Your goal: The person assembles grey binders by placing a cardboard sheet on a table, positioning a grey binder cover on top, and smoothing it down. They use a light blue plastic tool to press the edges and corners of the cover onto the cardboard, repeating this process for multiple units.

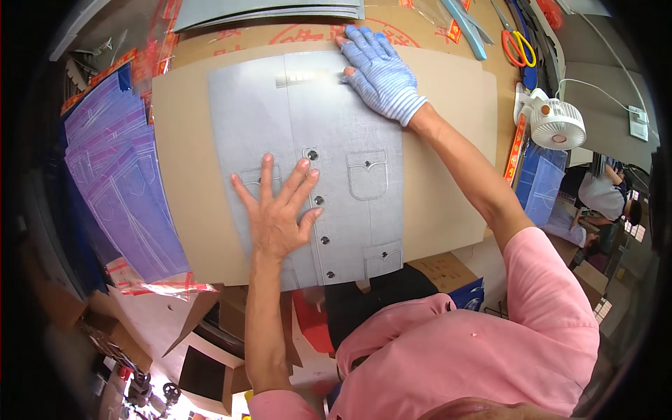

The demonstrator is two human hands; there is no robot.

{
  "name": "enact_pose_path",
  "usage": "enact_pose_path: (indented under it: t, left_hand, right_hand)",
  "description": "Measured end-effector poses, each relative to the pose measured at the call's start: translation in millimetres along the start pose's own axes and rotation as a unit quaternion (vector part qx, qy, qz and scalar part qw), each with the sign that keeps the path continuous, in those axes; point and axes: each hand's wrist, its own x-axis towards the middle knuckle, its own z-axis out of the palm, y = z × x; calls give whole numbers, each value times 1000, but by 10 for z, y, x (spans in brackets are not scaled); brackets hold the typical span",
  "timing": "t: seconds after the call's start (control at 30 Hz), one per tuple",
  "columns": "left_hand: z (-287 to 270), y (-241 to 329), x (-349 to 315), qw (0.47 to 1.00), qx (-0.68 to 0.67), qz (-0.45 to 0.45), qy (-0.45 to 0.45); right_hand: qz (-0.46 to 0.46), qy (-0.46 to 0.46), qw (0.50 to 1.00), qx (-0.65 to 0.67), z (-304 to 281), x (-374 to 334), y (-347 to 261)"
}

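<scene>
A grey-blue sheet (pixel 336 119) with the front of a denim shirt on it, showing dark buttons and pockets, lies on a plain brown cardboard sheet (pixel 448 175). My left hand (pixel 276 217), bare, rests flat on its left part with fingers spread, partly hiding a pocket. At the far edge of the same sheet is my right hand (pixel 381 80) in a blue-and-white striped glove, fingers stretched out and some fingertips bare. A pale, shiny strip (pixel 297 80) shows on the sheet to the left of the glove. Neither hand grips anything.
Purple-blue printed sheets (pixel 126 189) are piled at the left. Grey sheets (pixel 266 10) are stacked at the far edge. At the far right lie a light blue tool (pixel 467 26) and orange-and-yellow-handled scissors (pixel 519 49), near a small white fan (pixel 556 124). Other people appear at right.
</scene>
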Motion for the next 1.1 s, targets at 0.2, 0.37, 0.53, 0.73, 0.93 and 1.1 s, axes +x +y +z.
enact_pose_path:
  t: [0.2,0.37,0.53,0.73,0.93,1.1]
  left_hand:
    - [5,4,27,1000,-23,-7,14]
    - [46,-3,9,1000,-24,-8,18]
    - [27,3,-26,1000,-14,2,23]
    - [48,-18,3,1000,1,7,27]
    - [49,-14,-28,999,9,10,35]
    - [67,6,-9,999,10,12,33]
  right_hand:
    - [-18,13,999,-40,36,110,152]
    - [-43,14,997,-70,50,110,137]
    - [-94,-22,995,-26,-29,151,166]
    - [-173,-68,982,43,-207,-658,-446]
    - [-180,-215,919,276,-392,-2636,-1567]
    - [-88,-177,957,213,-565,-1943,-1148]
